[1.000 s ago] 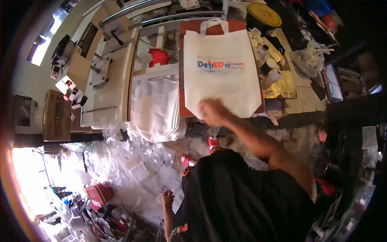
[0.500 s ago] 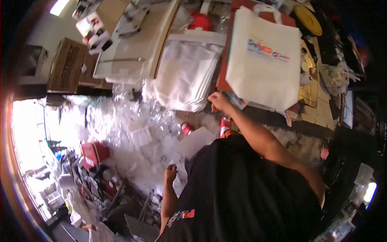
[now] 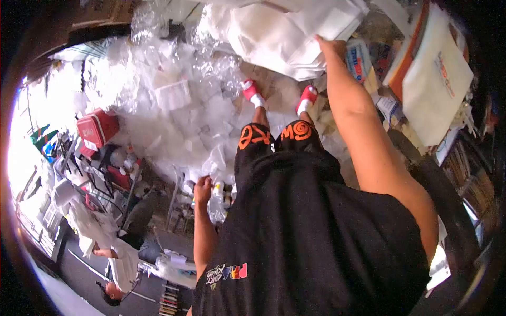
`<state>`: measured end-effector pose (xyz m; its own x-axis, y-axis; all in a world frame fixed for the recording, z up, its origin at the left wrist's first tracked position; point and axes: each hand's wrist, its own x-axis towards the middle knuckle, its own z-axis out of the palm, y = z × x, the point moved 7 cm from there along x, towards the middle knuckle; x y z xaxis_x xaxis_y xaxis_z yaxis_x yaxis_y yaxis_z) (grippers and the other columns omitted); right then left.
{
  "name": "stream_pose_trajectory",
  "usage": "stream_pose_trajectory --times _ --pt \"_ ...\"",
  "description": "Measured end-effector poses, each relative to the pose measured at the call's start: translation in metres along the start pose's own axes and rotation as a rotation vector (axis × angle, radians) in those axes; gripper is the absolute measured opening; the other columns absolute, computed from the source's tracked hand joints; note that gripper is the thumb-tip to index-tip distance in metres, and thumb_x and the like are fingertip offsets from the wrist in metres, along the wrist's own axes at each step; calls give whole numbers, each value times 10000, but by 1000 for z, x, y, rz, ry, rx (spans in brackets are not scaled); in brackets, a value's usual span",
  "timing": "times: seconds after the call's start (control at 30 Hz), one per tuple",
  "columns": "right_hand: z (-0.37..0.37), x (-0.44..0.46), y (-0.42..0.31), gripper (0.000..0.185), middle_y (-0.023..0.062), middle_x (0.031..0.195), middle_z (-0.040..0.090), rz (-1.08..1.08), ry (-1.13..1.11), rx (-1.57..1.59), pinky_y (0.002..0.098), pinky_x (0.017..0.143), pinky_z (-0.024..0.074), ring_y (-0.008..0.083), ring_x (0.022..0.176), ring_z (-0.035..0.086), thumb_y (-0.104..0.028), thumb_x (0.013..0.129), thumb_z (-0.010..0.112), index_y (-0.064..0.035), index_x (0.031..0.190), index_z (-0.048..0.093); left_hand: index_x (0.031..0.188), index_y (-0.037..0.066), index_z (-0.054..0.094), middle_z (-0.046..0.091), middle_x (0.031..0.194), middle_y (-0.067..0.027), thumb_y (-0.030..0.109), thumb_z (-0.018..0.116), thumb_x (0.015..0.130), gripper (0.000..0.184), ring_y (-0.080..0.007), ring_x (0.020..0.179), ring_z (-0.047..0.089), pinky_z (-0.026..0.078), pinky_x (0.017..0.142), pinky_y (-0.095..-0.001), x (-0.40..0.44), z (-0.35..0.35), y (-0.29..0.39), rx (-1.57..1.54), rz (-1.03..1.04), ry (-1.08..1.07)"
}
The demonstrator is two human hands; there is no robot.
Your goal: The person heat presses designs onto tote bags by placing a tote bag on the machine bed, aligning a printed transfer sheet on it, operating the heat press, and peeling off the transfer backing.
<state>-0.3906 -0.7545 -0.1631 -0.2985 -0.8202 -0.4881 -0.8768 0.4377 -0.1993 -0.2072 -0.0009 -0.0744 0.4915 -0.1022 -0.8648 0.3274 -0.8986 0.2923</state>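
Note:
A stack of white fabric bags (image 3: 284, 37) lies at the top middle, its layered edges toward me. My right hand (image 3: 332, 50) is closed on the near right corner of this stack, the thumb on top and the other fingers mostly hidden. My left hand (image 3: 203, 190) hangs low at my left side with its fingers curled, and nothing shows in it. Beyond that hand is crumpled clear plastic (image 3: 215, 160) on the floor. To the right, a white bag with a printed logo (image 3: 437, 79) rests on a reddish-brown board (image 3: 406, 50).
Clear plastic wrap and white scraps (image 3: 174, 105) cover the floor left of my feet. A red cooler box (image 3: 98, 128) stands among clutter at the left. Another person (image 3: 124, 266) in a white top is at the lower left. Printed packets (image 3: 358, 60) lie beside the stack.
The view has swung down and to the right, bringing my legs into sight. My right hand has moved from the board's corner onto the white bag stack, whose corner it now grips.

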Motion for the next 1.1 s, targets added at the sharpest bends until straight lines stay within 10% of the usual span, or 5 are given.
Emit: stream_pose_trajectory --times 0.5,0.57,0.7,0.9,1.1 --pt "-68 -54 13 357 195 1070 700 -261 -87 265 395 812 524 303 968 677 -155 836 626 46 1132 639 1250 1 601 696 1083 -175 383 605 960 480 -258 992 670 522 864 -358 83 18 169 122 297 -48" --pt "-99 -116 16 299 157 1057 691 -471 -226 615 387 767 530 239 933 665 -147 871 619 39 1105 622 1405 51 453 618 1259 -205 504 568 960 645 -322 1100 628 503 920 -410 92 41 224 -104 184 -187" --pt "-118 -170 84 314 90 1035 694 -104 -554 915 308 745 545 167 879 666 -135 883 641 24 1154 625 1560 180 152 387 1490 -231 673 467 931 859 -379 1277 489 445 991 -518 76 95 342 -660 16 -563" --pt "-174 -177 143 563 70 1008 694 -331 -313 826 307 800 531 163 864 652 -137 851 707 -4 1364 517 1517 98 280 659 1146 -173 100 651 916 706 -205 946 650 548 784 -330 27 112 448 -307 458 -657" --pt "-381 -255 103 598 -33 789 598 -597 -191 930 218 682 449 55 710 528 -123 870 680 -115 1437 492 1506 65 340 685 1062 -122 -11 599 910 654 -150 913 645 529 803 -279 -196 44 593 -351 1107 -443"
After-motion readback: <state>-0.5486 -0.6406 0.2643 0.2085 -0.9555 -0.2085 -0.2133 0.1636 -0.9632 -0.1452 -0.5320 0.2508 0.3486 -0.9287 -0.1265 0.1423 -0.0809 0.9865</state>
